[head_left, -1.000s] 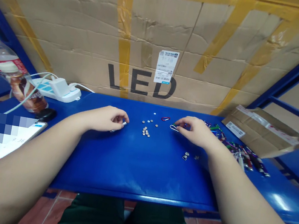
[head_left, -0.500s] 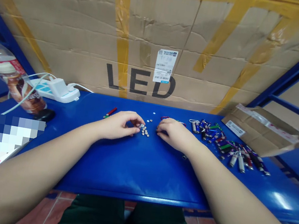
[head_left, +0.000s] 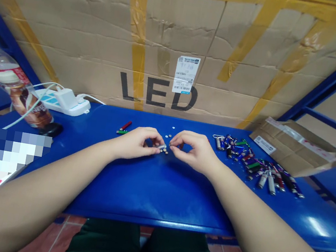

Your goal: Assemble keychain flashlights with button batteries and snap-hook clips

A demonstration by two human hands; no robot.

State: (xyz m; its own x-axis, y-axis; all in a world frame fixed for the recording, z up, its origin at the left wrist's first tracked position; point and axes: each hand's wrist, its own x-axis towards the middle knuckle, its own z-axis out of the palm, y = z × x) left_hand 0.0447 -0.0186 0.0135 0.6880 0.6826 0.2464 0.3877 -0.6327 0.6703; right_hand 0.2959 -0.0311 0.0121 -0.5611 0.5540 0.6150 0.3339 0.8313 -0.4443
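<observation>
My left hand (head_left: 137, 142) is closed, with thumb and fingers round a small silver flashlight tube (head_left: 161, 146) whose end points to the right. Facing it, my right hand (head_left: 194, 151) pinches a tiny dark piece that looks like a button cell (head_left: 170, 144), a short gap from the tube's end. Several loose button cells (head_left: 166, 152) lie on the blue table just under the fingertips, partly hidden. A few small discs (head_left: 169, 136) are scattered a little behind them.
A red mini flashlight (head_left: 126, 126) and a green one (head_left: 122, 132) lie left of my hands. To the right is a pile of coloured mini flashlights (head_left: 248, 159) beside an open cardboard box (head_left: 296, 147). A power strip (head_left: 77, 106) and bottles (head_left: 30, 103) stand at the left.
My right hand has moved left, close to my left hand, and now pinches a small piece. The silver tube in my left hand shows more plainly, above the cells.
</observation>
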